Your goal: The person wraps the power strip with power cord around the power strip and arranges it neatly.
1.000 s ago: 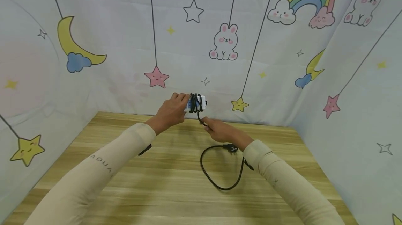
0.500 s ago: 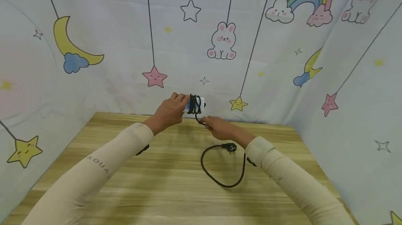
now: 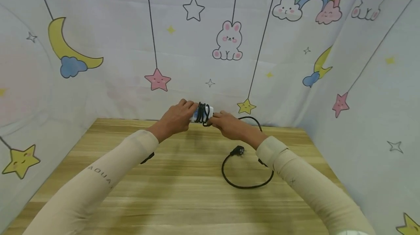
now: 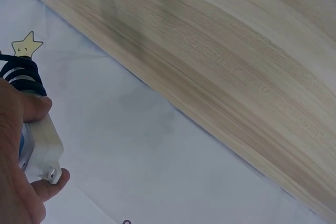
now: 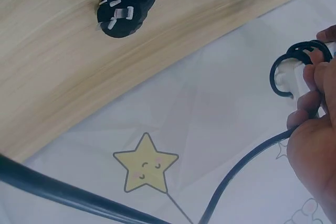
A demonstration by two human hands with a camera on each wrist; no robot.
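Note:
Over the far edge of the table, my left hand (image 3: 177,116) grips one end of a white and blue power strip (image 4: 46,144). Several turns of black cord (image 3: 201,113) are wound round the strip's other end. My right hand (image 3: 231,125) pinches that cord close beside the strip, its fingers curled in the right wrist view. Past the hand, the free cord bows up behind the wrist, passes the sleeve and loops on the table. The black plug (image 5: 118,18) at its end lies prongs-up near my right forearm. My left fingers hide part of the strip.
The wood-grain table (image 3: 183,191) ends just below the strip. White cloth (image 3: 124,63) printed with stars, moons and rabbits hangs behind it and at both sides. A dark strap end (image 3: 147,157) shows under the left sleeve.
My right hand has risen from below the strip to beside its end, drawing the cord up. The loop on the table has shifted right, and cord now arcs behind the right wrist.

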